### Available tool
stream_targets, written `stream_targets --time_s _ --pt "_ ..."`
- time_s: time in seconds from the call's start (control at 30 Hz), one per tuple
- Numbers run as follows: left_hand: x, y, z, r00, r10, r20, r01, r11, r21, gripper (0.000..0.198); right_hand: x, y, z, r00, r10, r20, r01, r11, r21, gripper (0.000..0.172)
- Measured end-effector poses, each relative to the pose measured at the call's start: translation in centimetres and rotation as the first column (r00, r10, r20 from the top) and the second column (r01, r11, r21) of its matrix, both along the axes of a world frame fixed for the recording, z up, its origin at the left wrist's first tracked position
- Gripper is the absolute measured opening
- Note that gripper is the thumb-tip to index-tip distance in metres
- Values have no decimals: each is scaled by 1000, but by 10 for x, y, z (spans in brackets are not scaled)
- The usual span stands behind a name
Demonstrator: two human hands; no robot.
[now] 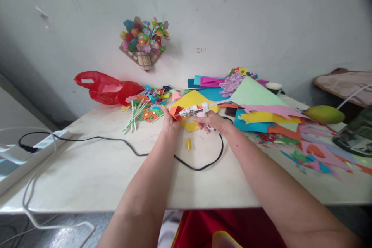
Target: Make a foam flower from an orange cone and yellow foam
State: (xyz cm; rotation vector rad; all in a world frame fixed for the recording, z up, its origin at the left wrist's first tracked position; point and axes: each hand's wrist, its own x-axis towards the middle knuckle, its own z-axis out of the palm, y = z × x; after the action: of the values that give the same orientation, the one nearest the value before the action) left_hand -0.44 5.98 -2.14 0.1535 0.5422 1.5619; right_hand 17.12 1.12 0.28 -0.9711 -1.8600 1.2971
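Orange angular craft-sheet piece (174, 111), pinched by the left hand (170, 120) above a white tabletop (101, 180), could smear if the white patterned plastic glue gun (205, 107), grasped in the right hand (214, 121), slips

Orange paper (175, 111); white, patterned glue gun (192, 111); red bag (109, 89).

A handicraft workspace, whether in a home or a workshop cannot be told.
Coloured sheets (257, 95) and a red bag (112, 91) lie toward the worktop's (87, 178) back edge, cut scraps (313, 150) litter its right side, a power strip (52, 139) runs by its left edge, a glue gun (190, 111) is near the middle; craft flowers (145, 38) hang on the wall (261, 27).
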Motion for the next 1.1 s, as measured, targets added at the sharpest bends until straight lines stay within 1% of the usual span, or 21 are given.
stream_targets --time_s 0.17,0.27,0.5,0.73,0.9,1.1 --pt "0 -1 2 1000 19 -21 -19 999 -30 56 0 0 0 999 -35 30 35 999 3 40" --pt "-1 0 1 1000 19 -25 -20 999 -31 57 0 0 0 999 -33 31 33 999 0 40" --pt "-1 0 1 999 40 26 -39 999 -27 51 0 -2 2 998 -37 52 38 999 -22 44" --pt "-2 0 1 997 63 52 -62 998 -21 48 2 0 -2 998 -24 60 25 1000 -11 44" --pt "-3 2 0 996 55 66 -55 998 0 48 4 2 -4 997 -26 66 27 1000 -10 43" --pt "0 -3 5 994 82 72 -80 997 -23 47 3 2 -4 998 -58 33 58 998 0 42"
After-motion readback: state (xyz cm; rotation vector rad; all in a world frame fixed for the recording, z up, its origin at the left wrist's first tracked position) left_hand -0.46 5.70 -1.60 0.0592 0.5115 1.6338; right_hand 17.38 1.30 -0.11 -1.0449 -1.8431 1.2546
